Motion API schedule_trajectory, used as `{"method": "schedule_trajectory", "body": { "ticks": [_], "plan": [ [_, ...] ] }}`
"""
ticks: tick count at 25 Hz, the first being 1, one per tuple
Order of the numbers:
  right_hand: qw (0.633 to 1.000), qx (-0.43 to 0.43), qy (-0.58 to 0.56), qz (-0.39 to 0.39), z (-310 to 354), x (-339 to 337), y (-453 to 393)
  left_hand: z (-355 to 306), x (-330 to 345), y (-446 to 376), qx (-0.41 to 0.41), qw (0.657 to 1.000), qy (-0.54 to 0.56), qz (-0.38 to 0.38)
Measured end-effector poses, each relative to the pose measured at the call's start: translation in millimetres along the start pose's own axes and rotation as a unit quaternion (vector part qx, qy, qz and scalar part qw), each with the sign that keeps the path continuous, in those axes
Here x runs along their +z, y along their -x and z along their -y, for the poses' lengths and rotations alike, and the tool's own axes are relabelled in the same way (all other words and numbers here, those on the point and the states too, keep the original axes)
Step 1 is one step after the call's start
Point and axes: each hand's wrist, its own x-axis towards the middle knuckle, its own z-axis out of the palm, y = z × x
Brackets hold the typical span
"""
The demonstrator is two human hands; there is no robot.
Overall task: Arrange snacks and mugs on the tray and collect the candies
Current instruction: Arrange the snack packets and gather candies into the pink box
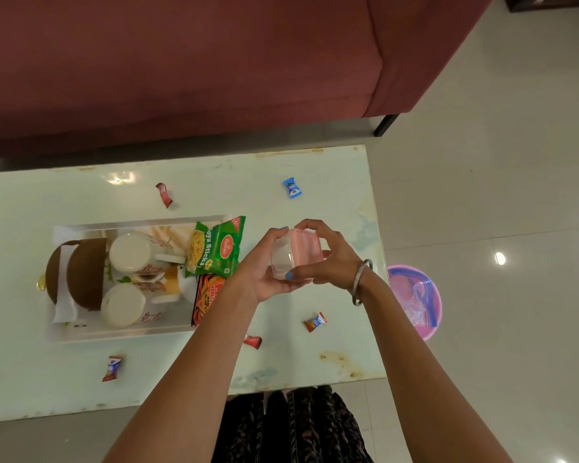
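Note:
I hold a small clear plastic box with a pink lid (293, 255) above the table. My left hand (264, 272) cups its body from below. My right hand (325, 259) grips the pink lid. To the left, the silver tray (121, 332) carries two white mugs (131, 252) (124, 305), a green Soya Sticks packet (216, 248), a dark orange snack packet (204, 300) and two brown round cakes (81, 274). Wrapped candies lie loose on the table: a blue one (293, 188), a red one (164, 194), a red-blue one (316, 322), a red one (253, 341) and another (112, 368).
The pale glass table (331, 362) ends just right of my hands. A pink bin (415, 300) with a plastic bag stands on the floor past that edge. A maroon sofa (181, 61) runs along the far side.

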Motion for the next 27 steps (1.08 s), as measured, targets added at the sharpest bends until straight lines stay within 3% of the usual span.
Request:
{"method": "schedule_trajectory", "body": {
  "ticks": [8,12,15,17,19,27],
  "plan": [
    [0.994,-0.011,0.025,0.11,-11,-23,4,25,-9,-3,-0.015,1.0,-0.003,0.013],
    [0.981,0.046,-0.096,0.163,-15,-48,2,30,-19,-1,0.008,0.999,0.033,0.033],
    [0.992,0.087,-0.069,0.064,-27,-58,-9,35,-23,-1,0.027,0.992,0.118,0.038],
    [0.989,0.127,0.034,-0.062,-41,-53,-22,41,-21,-2,0.038,0.988,0.147,0.028],
    [0.966,0.156,0.165,-0.124,-58,-44,-35,51,-22,-3,0.039,0.985,0.168,0.003],
    [0.916,0.158,0.353,-0.106,-99,-17,-52,79,-30,-6,0.033,0.976,0.215,-0.029]
  ]
}}
